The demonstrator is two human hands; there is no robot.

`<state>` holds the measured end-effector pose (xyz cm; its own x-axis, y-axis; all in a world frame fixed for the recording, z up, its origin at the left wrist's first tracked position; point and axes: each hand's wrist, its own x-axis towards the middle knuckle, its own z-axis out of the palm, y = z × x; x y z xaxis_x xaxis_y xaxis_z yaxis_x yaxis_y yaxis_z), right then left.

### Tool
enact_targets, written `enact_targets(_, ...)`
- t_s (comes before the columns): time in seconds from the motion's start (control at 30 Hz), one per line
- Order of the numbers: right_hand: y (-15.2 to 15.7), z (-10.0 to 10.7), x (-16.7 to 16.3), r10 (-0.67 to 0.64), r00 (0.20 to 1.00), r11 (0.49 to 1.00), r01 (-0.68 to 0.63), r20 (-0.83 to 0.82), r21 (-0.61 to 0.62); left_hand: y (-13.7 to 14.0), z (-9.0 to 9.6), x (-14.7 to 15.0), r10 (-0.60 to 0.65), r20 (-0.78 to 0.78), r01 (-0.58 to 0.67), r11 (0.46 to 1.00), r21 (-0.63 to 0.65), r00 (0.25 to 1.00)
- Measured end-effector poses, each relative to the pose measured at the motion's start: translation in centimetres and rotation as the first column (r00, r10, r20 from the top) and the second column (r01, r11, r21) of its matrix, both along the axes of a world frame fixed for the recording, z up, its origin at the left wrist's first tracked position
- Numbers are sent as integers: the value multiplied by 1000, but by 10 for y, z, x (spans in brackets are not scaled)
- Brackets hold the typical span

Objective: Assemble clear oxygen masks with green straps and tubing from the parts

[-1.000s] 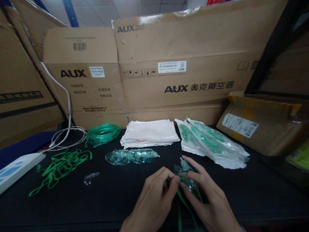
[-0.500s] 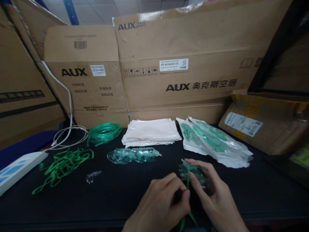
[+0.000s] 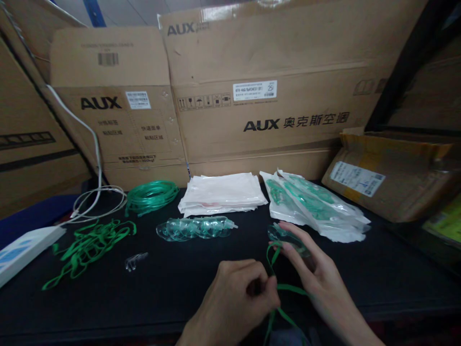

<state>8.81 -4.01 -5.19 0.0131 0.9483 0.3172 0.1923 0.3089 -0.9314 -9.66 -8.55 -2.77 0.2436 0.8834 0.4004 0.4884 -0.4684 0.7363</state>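
Observation:
My right hand (image 3: 317,269) grips a clear greenish plastic mask (image 3: 288,238), its fingers over the top and side. A green elastic strap (image 3: 291,288) loops at the mask's near edge and trails down toward the table's front. My left hand (image 3: 241,293) is closed in a pinch on this strap, just left of and below the mask. Behind the hands, a row of nested clear green masks (image 3: 196,228) lies on the black table. To the left are a heap of green straps (image 3: 90,247) and a few small clear plastic pieces (image 3: 136,261).
A coil of green tubing (image 3: 153,196), a stack of white pouches (image 3: 223,192) and filled pouches (image 3: 320,206) line the back. Cardboard boxes (image 3: 216,129) stand behind. A white power strip (image 3: 30,247) with its cable is at left, an open carton (image 3: 389,178) at right.
My left hand has moved slightly down and left with the strap, which now loops loosely at the mask's edge instead of running straight. The whole view has shifted a little.

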Motion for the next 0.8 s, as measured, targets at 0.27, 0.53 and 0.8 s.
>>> enact_targets(0.27,-10,7,-5,128,992,980,-130,20,150,13,7,0,214,64,-165,882,-442,975)
enact_targets(0.53,-12,3,0,173,979,960,-192,106,205,16,2,-3,210,136,-132,892,-432,968)
enact_targets(0.8,-13,3,-1,213,964,946,-244,160,211,15,-1,-2,131,110,-75,909,-411,985)
